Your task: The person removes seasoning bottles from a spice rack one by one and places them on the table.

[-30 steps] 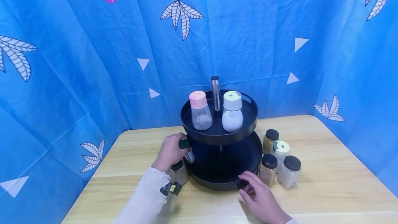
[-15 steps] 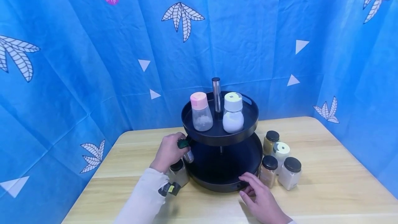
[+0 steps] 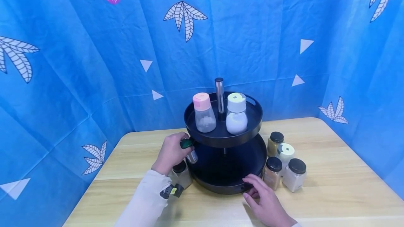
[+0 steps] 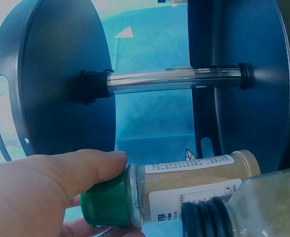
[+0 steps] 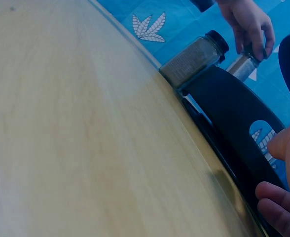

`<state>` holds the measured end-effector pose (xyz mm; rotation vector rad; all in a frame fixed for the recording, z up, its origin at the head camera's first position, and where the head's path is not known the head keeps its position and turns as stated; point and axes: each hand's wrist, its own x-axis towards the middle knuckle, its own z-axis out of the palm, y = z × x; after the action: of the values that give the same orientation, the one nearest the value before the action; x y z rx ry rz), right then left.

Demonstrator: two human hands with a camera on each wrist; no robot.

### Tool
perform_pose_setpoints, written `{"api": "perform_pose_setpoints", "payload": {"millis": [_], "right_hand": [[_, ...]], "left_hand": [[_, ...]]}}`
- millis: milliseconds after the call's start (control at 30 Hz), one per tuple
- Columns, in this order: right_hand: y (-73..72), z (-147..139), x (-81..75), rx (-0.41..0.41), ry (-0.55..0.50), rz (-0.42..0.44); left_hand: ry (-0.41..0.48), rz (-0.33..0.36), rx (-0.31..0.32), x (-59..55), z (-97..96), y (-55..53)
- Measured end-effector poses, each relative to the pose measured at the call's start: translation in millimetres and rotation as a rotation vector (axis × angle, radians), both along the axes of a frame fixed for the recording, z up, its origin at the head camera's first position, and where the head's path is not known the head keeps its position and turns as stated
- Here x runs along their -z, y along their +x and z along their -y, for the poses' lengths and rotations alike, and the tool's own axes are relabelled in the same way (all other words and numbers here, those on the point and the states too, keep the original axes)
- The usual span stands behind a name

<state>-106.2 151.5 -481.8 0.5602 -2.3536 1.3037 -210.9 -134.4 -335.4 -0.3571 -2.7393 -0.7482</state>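
As the left hand (image 3: 171, 152) grips a bottle (image 4: 164, 188), trays (image 3: 222, 142) crowd it.

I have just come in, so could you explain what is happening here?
A person's left hand holds a green-capped jar by its cap, at the left side of the lower tray. The right hand is at that tray's front rim. A pink-capped shaker and a white-capped shaker stand on the upper tray. Other jars stand at both sides.

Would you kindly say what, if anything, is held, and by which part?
The left hand holds a jar by its green cap; the right hand shows no clear grip.
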Motion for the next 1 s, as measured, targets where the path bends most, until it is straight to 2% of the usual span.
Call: {"api": "perform_pose_setpoints", "payload": {"millis": [200,700,1000], "right_hand": [[0.2,0,0.0,-0.003,0.011,0.002],[0.1,0,-4.1,-0.005,0.001,-0.055],[-0.1,0,-2.2,0.007,0.006,0.003]], "left_hand": [[0.008,-0.022,-0.002,-3.6,3.1,0.0],[-0.004,-0.032,-0.025,-12.7,17.9,1.1],[0.007,-0.040,-0.043,-21.9,21.7,6.0]]}}
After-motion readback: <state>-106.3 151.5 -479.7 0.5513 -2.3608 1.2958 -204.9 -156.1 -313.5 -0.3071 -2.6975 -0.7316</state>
